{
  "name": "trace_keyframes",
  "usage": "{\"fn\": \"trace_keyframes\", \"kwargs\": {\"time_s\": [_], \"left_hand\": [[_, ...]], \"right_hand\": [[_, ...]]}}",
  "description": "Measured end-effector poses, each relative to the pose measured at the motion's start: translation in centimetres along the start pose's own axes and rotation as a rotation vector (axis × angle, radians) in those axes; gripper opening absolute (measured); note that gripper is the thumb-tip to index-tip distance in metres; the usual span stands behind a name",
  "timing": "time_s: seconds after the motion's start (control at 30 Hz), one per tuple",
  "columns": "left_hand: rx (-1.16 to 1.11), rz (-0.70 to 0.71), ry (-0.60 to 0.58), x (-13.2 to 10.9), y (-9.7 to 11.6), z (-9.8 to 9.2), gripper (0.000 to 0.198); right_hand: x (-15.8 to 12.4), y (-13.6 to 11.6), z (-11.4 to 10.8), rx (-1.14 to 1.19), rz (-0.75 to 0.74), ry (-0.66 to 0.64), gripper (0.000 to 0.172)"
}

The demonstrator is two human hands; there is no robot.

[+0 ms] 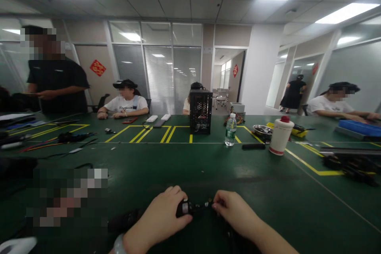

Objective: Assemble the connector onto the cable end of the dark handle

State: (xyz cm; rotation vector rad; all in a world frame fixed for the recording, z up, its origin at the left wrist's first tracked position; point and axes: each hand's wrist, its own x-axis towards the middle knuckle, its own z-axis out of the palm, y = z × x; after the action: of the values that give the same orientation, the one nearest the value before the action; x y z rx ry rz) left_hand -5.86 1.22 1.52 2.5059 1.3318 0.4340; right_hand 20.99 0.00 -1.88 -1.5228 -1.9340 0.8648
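Observation:
My left hand (162,218) is wrapped over a small black device (185,208) that carries a pale label, low above the green tabletop. Most of that device is hidden under the palm, so its kind is unclear. From its right side runs a short dark cable (200,205) with a few lighter spots. My right hand (235,210) pinches the cable's far end between thumb and fingertips. A dark strand also hangs below the right hand, too dim to make out. Beside my left forearm lies a black cylindrical object (123,220).
Across the green table (143,166) stand a black computer case (201,112), a water bottle (230,131) and a white canister (280,137). Loose cables (71,138) lie at left, black hardware (351,162) at right. Several people sit or stand around.

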Motion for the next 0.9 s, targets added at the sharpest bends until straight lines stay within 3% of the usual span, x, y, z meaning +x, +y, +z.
{"fn": "trace_keyframes", "kwargs": {"time_s": [0.1,0.3,0.47,0.6,0.83,0.9], "left_hand": [[-0.01,-0.025,-0.023,0.0,0.0,-0.2,0.035],[0.134,0.028,0.138,1.3,1.1,1.4,0.04],[0.108,0.053,0.103,1.4,1.4,0.9,0.041],[0.057,0.007,0.104,0.7,2.3,0.5,0.028],[0.031,0.02,0.071,0.2,4.1,1.7,0.038],[0.04,0.057,0.062,0.3,4.5,2.2,0.031]], "right_hand": [[0.0,0.2,0.0,0.058,0.007,-0.064,0.011],[0.0,-0.3,0.3,0.125,-0.004,-0.047,0.011],[-0.1,-1.0,0.8,0.117,-0.004,-0.016,0.009],[-0.3,-1.3,1.0,0.04,-0.017,0.023,0.008],[-0.9,-1.8,1.0,-0.08,0.0,0.01,0.01],[-0.9,-1.8,1.1,-0.091,-0.004,0.015,0.01]]}}
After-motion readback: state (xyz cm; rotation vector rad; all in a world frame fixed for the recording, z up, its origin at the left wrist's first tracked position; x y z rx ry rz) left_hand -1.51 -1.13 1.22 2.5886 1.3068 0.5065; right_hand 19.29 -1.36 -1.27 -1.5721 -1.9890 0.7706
